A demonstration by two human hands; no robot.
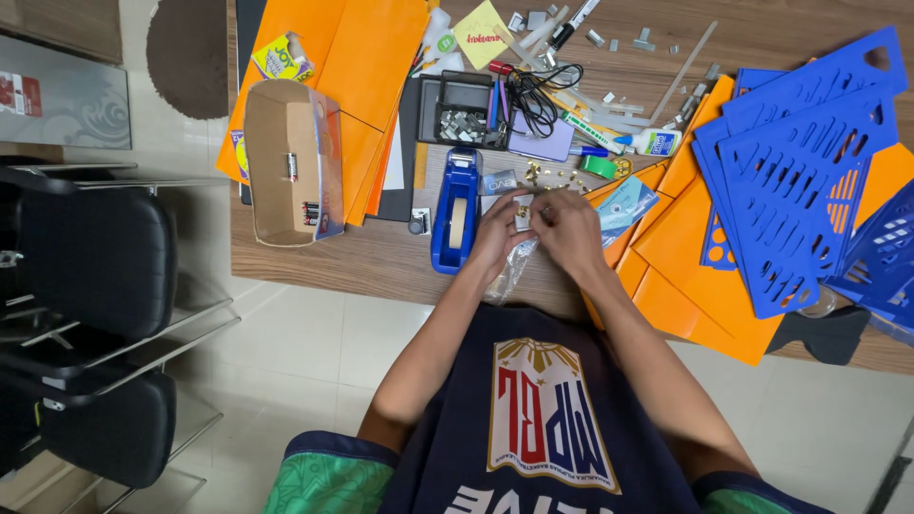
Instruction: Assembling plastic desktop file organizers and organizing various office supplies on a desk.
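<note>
An open cardboard box [290, 162] lies at 9 o'clock on the bench [381, 257], then a blue tape dispenser [457, 209]. The left hand [495, 233] and right hand [568, 228] meet, fingers clamped on a small white packet [523, 215]. Blue plastic trays [809, 181] sit at 3 o'clock.

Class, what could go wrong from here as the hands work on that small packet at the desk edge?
1. The clear packet hangs past the table edge; small pieces might drop to the floor.
2. Loose gold fasteners lie just beyond the hands; a nudge from the right hand or left hand may scatter them.
</note>
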